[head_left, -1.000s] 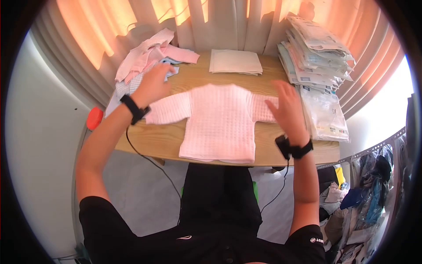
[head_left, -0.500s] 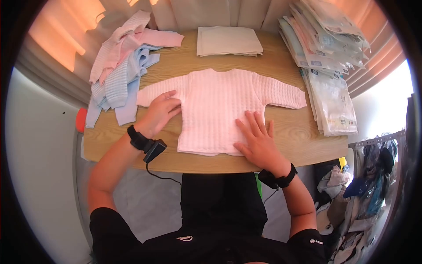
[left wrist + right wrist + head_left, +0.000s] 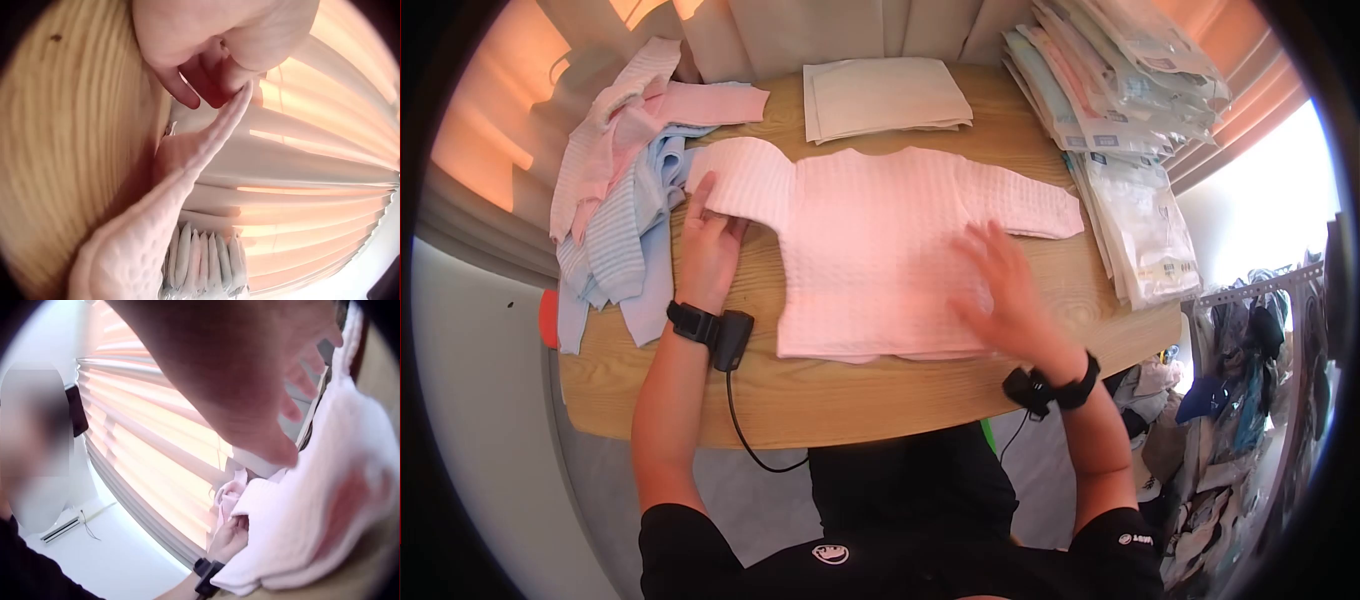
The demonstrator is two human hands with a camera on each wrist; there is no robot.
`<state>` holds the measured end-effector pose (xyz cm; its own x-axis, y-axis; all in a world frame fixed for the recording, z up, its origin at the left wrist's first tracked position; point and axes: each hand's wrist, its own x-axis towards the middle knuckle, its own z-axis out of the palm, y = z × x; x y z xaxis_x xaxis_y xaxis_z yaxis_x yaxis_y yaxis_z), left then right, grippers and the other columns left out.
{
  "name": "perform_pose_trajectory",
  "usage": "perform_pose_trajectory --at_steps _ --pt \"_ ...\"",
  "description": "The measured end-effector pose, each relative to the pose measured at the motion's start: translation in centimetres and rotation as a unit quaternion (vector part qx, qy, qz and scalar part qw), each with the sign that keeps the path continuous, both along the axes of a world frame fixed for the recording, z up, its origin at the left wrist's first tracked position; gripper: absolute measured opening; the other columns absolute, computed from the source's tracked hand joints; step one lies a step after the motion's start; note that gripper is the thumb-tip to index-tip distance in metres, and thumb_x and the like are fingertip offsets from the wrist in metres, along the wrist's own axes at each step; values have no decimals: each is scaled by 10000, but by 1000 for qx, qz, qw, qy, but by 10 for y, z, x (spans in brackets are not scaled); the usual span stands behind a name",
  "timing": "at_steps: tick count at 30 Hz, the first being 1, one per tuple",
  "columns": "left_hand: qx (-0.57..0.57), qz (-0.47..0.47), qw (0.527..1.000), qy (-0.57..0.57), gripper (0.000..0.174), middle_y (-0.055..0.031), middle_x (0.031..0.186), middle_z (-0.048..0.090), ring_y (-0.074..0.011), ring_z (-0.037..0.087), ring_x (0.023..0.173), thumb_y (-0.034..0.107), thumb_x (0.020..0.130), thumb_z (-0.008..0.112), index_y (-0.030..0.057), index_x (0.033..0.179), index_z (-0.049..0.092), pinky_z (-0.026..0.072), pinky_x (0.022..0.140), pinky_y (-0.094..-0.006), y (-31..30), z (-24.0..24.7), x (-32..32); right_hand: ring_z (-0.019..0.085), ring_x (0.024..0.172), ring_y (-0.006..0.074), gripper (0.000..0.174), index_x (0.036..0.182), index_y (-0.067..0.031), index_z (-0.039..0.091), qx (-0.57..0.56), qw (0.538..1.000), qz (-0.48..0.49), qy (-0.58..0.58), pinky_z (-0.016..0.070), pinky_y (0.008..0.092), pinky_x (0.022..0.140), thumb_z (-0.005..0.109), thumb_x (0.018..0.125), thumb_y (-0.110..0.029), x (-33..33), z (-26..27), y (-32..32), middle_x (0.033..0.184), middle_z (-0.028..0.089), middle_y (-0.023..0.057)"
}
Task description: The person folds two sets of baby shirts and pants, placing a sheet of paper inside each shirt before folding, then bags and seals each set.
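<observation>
A pale pink knitted baby sweater (image 3: pixel 870 260) lies spread out on the wooden table, its hem towards the person. My left hand (image 3: pixel 712 250) pinches the cuff end of the sleeve (image 3: pixel 745 175) on the left, which is raised and bent upward. In the left wrist view the edge of the knit fabric (image 3: pixel 187 165) slants up from the table into the fingers. Over the lower right part of the sweater's body, my right hand (image 3: pixel 1015 305) hovers with spread fingers, slightly blurred. The other sleeve (image 3: pixel 1030 200) lies flat, stretched out to the right.
Pink and blue knitted clothes (image 3: pixel 615 190) lie heaped at the left of the table (image 3: pixel 720 400). Folded off-white cloth or paper (image 3: pixel 885 95) lies at the back. A tall stack of bagged garments (image 3: pixel 1120 110) stands at the right, before the curtain (image 3: pixel 820 35).
My left hand has moved up from beside the sweater's body to the left sleeve's end and raised it. The right hand has lifted off the sweater. The head view has shifted.
</observation>
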<state>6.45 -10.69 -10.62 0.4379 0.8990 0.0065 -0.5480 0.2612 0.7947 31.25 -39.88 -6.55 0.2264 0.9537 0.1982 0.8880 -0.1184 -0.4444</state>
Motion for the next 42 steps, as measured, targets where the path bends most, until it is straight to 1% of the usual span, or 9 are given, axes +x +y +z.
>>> perform_pose_trajectory --at_steps 4,6,9,12,15,27,30,33,42 --pt "-5 -22 999 -31 533 -111 1368 495 -234 491 1262 -47 923 513 56 1417 343 377 1121 -407 12 -10 -7 542 1179 290 455 1279 -4 513 106 953 -83 270 439 350 982 659 861 -107 61 17 63 1264 565 157" --pt "-21 -26 998 -57 523 -111 1361 497 -234 493 1257 -38 925 520 48 1408 338 372 1125 -399 16 -14 -11 557 1153 242 426 1247 42 518 146 911 -111 370 469 338 933 636 875 -129 98 11 104 1214 592 145" --pt "-39 -45 994 -90 493 -104 1331 516 -227 502 1242 -14 931 535 47 1388 359 373 1123 -394 26 -24 -19 600 999 202 344 1150 24 567 192 921 -223 257 489 307 828 633 865 -156 142 -17 158 1083 624 104" --pt "-43 -55 993 -96 461 -87 1318 530 -211 507 1234 52 935 578 50 1363 407 381 1113 -385 25 -25 -19 551 1006 131 256 1106 -71 597 -3 845 -182 503 426 330 831 618 885 -200 185 -29 183 1079 632 7" --pt "-47 -72 989 -118 435 -66 1299 547 -195 513 1221 124 935 615 58 1335 458 393 1093 -381 18 -17 -18 553 968 139 183 1047 -103 600 38 784 -223 578 412 339 817 604 890 -196 186 -22 191 1033 633 -1" --pt "-88 -56 988 -114 490 -63 1331 529 -212 501 1224 313 951 626 71 1343 458 385 1076 -401 19 -23 -13 489 1089 235 280 1106 -64 543 103 741 -225 624 397 399 928 645 865 -164 136 11 222 1170 483 81" --pt "-104 -71 984 -125 526 -67 1344 519 -221 490 1234 369 944 625 77 1348 456 375 1082 -398 16 -19 -13 486 1086 248 319 1116 -49 518 32 796 -226 560 423 398 919 667 846 -135 129 18 226 1216 425 101" --pt "-95 -97 980 -145 532 -61 1342 520 -223 481 1239 409 953 599 81 1348 459 364 1089 -392 11 -13 -11 483 1088 242 337 1121 -49 497 4 734 -281 618 449 383 905 672 839 -105 111 30 230 1241 398 113" --pt "-117 -122 976 -134 483 -35 1325 528 -208 475 1231 438 996 506 95 1335 483 348 1095 -373 12 -11 -8 557 831 165 279 1078 -76 533 18 672 -168 721 492 278 701 710 862 -83 80 27 243 924 523 39"
